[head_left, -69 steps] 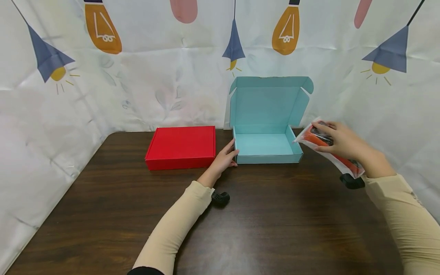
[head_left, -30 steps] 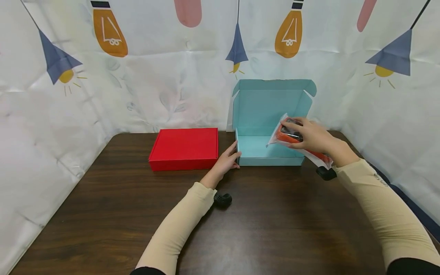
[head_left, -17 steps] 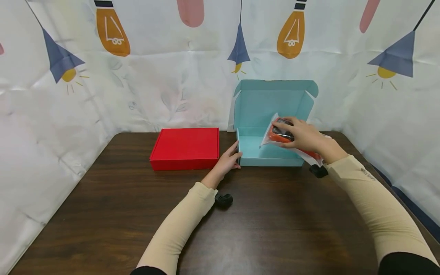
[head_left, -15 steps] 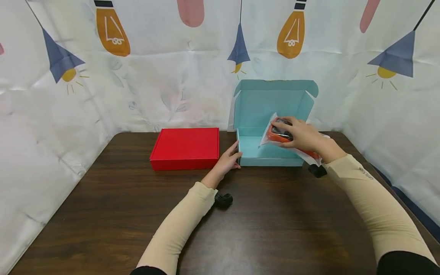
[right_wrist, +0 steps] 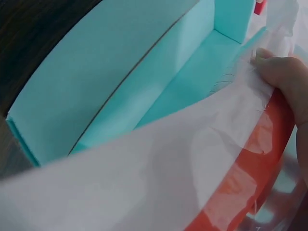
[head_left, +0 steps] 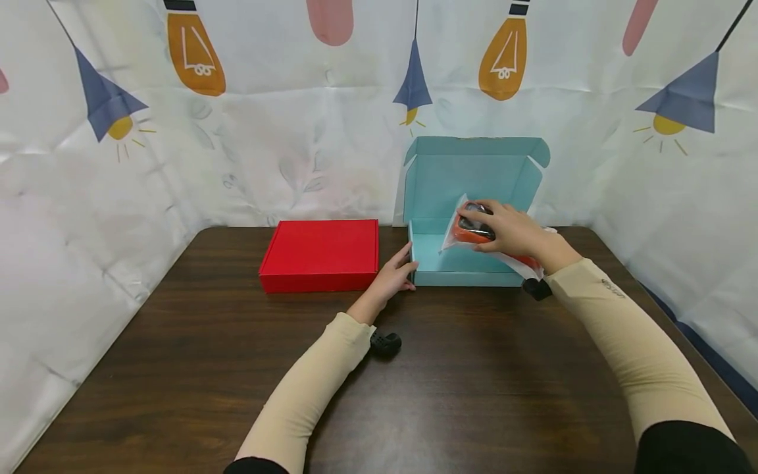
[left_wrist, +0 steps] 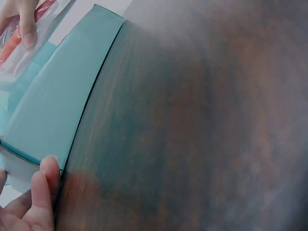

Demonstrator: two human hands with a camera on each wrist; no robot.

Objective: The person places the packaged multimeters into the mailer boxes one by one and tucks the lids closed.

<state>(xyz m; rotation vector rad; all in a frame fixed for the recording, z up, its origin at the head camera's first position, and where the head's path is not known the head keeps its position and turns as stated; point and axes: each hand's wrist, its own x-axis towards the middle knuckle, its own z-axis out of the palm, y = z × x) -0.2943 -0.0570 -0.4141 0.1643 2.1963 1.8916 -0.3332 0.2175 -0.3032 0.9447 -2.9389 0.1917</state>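
A teal cardboard box [head_left: 468,279] stands at the back of the table with its lid up; its floor shows in the head view. At its left side my left hand [head_left: 387,280] touches the wall; the left wrist view has those fingers [left_wrist: 42,190] against the front corner. Over the box my right hand [head_left: 512,230] grips a clear plastic packet [head_left: 465,234] with orange and black contents. In the right wrist view the packet's white-backed, orange part [right_wrist: 236,187] slants above the inside of the box, and the thumb [right_wrist: 272,65] presses on it. The palm hides part of the packet.
A shut red cardboard box [head_left: 322,253] sits just left of the teal one. The dark wooden table [head_left: 474,382] extends toward me. A white cloth backdrop [head_left: 249,151] with printed lamps hangs behind and at the sides. Black devices [head_left: 386,344] are on both wrists.
My right hand has carried the packet leftward from beside the teal box to over its inside, moving slightly further left lately. My left hand has stayed at the box's left wall.
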